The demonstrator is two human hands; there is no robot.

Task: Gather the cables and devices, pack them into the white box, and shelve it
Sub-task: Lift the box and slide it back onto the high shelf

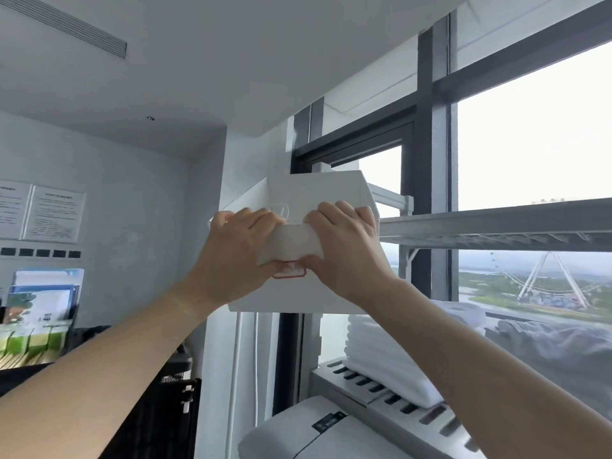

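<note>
The white box (318,193) is raised high in front of me, at the level of the top shelf (496,226) of a white metal rack. Its open top tilts toward me, and a loop of white cable (281,210) shows inside. My left hand (238,256) grips the box's near rim on the left. Right beside it, my right hand (347,250) grips the same rim. Between the hands lies a white flap or pouch (291,243), with thumbs below and fingers curled over the top. A red-outlined label (288,271) shows on the box front.
The rack stands against a large window. A lower shelf (381,385) carries a stack of folded white foam sheets (381,352); a white device (314,432) sits below. At left are a brochure holder (39,313) and wall notices (53,213).
</note>
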